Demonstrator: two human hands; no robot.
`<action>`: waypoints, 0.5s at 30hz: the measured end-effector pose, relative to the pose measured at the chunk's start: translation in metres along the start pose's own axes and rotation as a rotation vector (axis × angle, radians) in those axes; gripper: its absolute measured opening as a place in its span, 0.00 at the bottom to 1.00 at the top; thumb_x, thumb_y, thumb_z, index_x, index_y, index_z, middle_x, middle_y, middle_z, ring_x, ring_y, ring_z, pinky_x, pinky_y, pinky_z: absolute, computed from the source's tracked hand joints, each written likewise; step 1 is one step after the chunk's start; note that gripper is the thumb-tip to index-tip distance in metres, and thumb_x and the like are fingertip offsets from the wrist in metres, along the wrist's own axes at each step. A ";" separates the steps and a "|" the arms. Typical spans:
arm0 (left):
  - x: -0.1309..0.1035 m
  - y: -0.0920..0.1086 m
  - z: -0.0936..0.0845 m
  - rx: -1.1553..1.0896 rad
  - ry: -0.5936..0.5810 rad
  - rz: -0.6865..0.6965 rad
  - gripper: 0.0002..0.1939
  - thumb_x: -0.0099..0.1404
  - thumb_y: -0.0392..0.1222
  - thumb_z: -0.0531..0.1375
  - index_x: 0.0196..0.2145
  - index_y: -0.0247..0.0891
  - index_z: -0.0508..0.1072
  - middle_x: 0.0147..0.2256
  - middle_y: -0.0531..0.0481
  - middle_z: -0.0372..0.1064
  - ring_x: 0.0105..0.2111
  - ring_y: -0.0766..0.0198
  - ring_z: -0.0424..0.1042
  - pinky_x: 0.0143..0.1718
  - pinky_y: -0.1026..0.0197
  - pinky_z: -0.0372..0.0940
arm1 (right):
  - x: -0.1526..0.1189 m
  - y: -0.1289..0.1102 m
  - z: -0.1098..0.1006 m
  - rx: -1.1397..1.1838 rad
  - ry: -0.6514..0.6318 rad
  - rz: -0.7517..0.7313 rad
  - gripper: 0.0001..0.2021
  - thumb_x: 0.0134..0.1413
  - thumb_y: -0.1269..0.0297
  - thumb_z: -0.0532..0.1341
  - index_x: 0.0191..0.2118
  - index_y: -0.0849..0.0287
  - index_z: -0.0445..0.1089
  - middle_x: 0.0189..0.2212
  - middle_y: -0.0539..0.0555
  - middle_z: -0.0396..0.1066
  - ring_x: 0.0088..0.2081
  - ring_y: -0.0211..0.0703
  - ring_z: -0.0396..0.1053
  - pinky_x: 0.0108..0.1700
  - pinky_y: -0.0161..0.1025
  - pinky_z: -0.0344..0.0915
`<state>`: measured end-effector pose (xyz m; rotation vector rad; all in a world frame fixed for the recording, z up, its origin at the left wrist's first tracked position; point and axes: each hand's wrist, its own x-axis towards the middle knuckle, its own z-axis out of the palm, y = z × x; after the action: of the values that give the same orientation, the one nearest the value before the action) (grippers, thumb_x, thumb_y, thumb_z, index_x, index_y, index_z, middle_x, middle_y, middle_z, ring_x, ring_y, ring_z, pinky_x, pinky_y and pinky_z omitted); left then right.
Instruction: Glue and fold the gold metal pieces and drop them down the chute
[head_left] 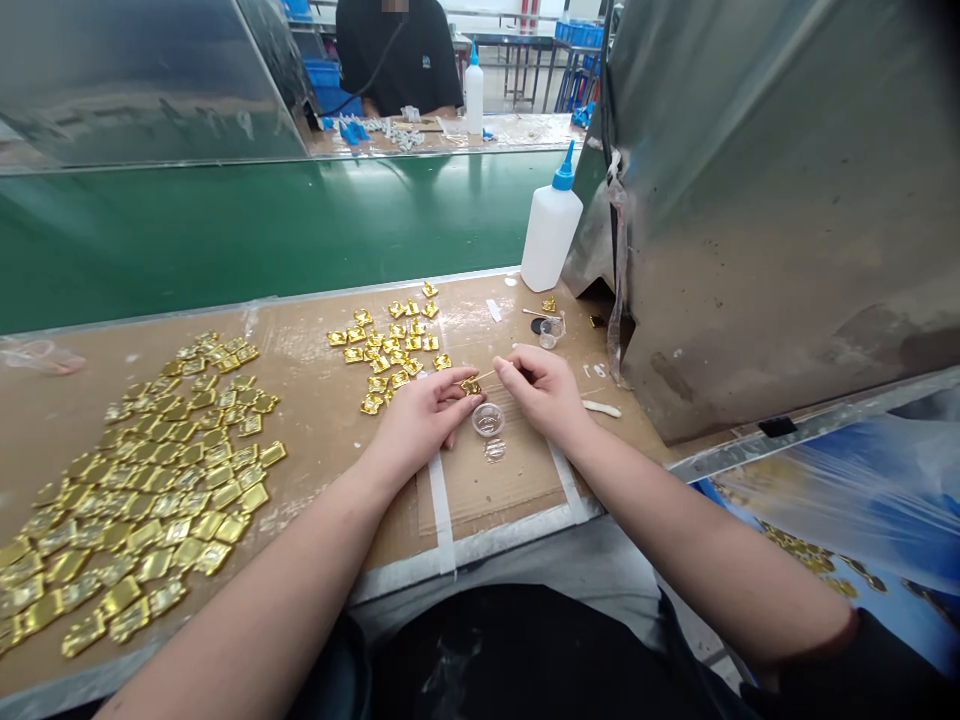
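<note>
My left hand [429, 412] pinches a small gold piece [471, 387] between thumb and fingers. Just right of it, my right hand [541, 388] is closed on a thin stick [487, 375], whose far end reaches the gold piece. A small round clear cup [488, 420] sits on the cardboard below and between both hands, with a clear disc-like item [495, 450] in front of it. Behind my left hand lies a loose group of small gold pieces [390, 345]. Many more gold pieces [150, 480] are spread over the left of the table.
A white bottle with a blue cap [551, 235] stands at the back right, near a metal panel [772, 230]. Small lids [549, 335] and a white strip [602, 409] lie beyond my right hand. Across the green belt [315, 225] sits a person [397, 60].
</note>
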<state>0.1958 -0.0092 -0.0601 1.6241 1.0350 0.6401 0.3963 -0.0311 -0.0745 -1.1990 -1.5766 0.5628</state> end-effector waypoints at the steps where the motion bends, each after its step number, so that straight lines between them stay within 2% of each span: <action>1: 0.000 0.000 0.000 0.001 0.000 -0.001 0.24 0.69 0.51 0.67 0.58 0.37 0.76 0.27 0.54 0.73 0.17 0.68 0.63 0.22 0.64 0.59 | 0.000 0.000 0.000 -0.001 -0.001 0.001 0.21 0.70 0.55 0.60 0.25 0.56 0.58 0.23 0.47 0.56 0.28 0.39 0.56 0.34 0.41 0.52; 6: 0.000 0.000 0.001 -0.009 0.003 -0.003 0.24 0.68 0.51 0.67 0.57 0.37 0.77 0.29 0.53 0.74 0.17 0.69 0.64 0.22 0.64 0.60 | 0.000 0.000 -0.001 0.004 -0.009 0.016 0.23 0.69 0.53 0.60 0.24 0.56 0.58 0.23 0.47 0.56 0.28 0.39 0.55 0.35 0.41 0.52; 11: 0.000 -0.001 0.000 -0.001 0.009 -0.003 0.25 0.68 0.52 0.67 0.58 0.36 0.77 0.29 0.53 0.74 0.17 0.69 0.64 0.22 0.64 0.59 | 0.000 0.001 0.001 -0.024 -0.008 -0.011 0.21 0.66 0.59 0.60 0.23 0.56 0.55 0.22 0.46 0.54 0.27 0.38 0.55 0.34 0.40 0.51; 15: -0.001 0.001 0.000 0.007 0.003 -0.010 0.26 0.68 0.52 0.67 0.59 0.36 0.76 0.28 0.54 0.72 0.18 0.69 0.64 0.23 0.64 0.59 | -0.001 -0.003 -0.003 -0.013 0.045 -0.029 0.20 0.64 0.60 0.60 0.22 0.56 0.55 0.21 0.45 0.53 0.26 0.36 0.53 0.32 0.38 0.50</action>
<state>0.1952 -0.0104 -0.0592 1.6238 1.0476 0.6327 0.3981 -0.0335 -0.0711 -1.1891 -1.5592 0.5048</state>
